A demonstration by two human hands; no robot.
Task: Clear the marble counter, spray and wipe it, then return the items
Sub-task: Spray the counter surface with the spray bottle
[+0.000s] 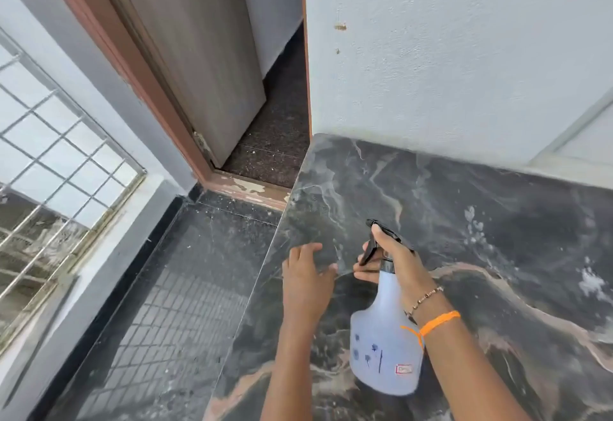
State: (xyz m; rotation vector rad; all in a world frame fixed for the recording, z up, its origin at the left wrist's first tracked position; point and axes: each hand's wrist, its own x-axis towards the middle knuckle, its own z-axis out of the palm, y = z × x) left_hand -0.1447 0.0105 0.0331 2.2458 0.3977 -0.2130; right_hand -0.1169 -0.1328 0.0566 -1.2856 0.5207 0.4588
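Dark veined marble counter (481,221) carries no items in view, consistent with the spraying stage. Right hand (394,261) grips the translucent spray bottle (384,347) at its neck, fingers on the trigger, nozzle aimed at the counter's far corner. Left hand (306,283) hovers open at the counter's edge, holding nothing, seemingly kept clear of the spray.

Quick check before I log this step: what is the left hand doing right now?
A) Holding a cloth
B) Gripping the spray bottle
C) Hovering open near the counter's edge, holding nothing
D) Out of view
C: the left hand is spread open by the marble counter's edge and holds nothing, while the right hand grips the spray bottle.
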